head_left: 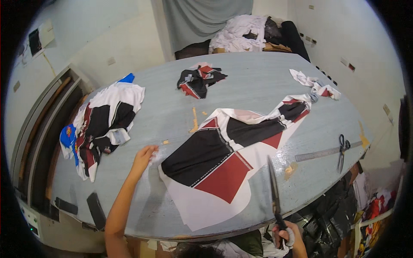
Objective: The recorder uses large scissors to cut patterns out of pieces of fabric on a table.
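Note:
My right hand (287,235) grips a pair of large fabric shears (275,191) at the front edge of the table. Their long blades point away from me, just right of the cut fabric. Over the table's left-centre, my left hand (146,157) is held with its fingers stretched forward, apparently holding nothing. It is beside the left edge of a black, dark red and white printed fabric piece (202,161). This piece lies spread across the middle, its far right end bunched up. A white paper-like or fabric layer (193,210) shows along its near side.
A heap of printed garments (112,112) lies at the left. Dark scraps (200,81) sit at the back, and pale scraps (316,84) at the far right. Small scissors (342,150) rest across a metal ruler (318,154). Two dark blocks (96,210) lie near the left front edge.

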`<state>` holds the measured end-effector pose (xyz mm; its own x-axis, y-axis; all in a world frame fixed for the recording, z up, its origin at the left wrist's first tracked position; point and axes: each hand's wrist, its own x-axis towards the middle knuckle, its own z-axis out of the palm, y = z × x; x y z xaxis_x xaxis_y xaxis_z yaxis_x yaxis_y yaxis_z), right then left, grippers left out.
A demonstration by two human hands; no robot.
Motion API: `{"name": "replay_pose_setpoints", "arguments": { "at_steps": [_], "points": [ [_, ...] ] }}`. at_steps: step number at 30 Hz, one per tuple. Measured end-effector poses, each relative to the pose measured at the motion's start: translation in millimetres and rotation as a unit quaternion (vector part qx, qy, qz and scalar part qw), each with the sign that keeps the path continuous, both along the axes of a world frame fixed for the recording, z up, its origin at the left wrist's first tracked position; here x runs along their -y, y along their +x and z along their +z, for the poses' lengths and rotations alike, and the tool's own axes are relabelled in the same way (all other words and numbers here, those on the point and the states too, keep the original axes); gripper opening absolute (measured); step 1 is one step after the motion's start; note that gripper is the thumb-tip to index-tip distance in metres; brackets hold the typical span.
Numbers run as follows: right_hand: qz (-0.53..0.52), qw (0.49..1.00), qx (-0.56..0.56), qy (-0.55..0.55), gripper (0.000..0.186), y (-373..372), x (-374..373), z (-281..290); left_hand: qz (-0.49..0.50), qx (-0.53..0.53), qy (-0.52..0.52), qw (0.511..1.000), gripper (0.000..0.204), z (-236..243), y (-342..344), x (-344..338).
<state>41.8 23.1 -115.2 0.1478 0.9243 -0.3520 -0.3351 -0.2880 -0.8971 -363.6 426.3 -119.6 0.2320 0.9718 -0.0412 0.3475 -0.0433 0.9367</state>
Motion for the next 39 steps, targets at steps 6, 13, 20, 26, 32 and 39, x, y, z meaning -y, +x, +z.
{"name": "replay_pose_setpoints", "arguments": {
  "at_steps": [6, 13, 20, 26, 32, 39],
  "points": [
    [0.070, 0.993, -0.091, 0.027, 0.044, -37.8, -60.5, 15.6, -0.054, -0.287, 0.259, 0.921, 0.054, -26.6, 105.5, -103.4],
    [-0.004, 0.994, -0.087, 0.069, 0.045, -39.3, -78.0, -0.7, -0.235, -0.221, 0.182, 0.929, 0.043, -20.4, 217.7, -35.8],
    [-0.097, 0.992, -0.079, 0.027, 0.042, -11.8, -60.0, -11.5, -0.130, 0.100, -0.170, 0.972, 0.041, 41.3, 96.7, -87.8],
    [-0.060, 0.997, -0.052, 0.002, 0.045, -5.1, -54.5, -21.4, 0.221, -0.268, 0.398, 0.849, 0.037, 3.7, 21.2, -134.6],
    [-0.045, 0.998, -0.020, -0.031, 0.047, -6.1, -31.5, 3.0, -0.162, -0.310, 0.402, 0.846, 0.057, 5.8, 158.6, 62.9],
    [0.265, 0.952, -0.033, -0.151, 0.058, 44.5, 14.9, 47.2, -0.238, -0.390, 0.320, 0.830, 0.078, -8.1, 104.4, 116.2]
  ]
}}
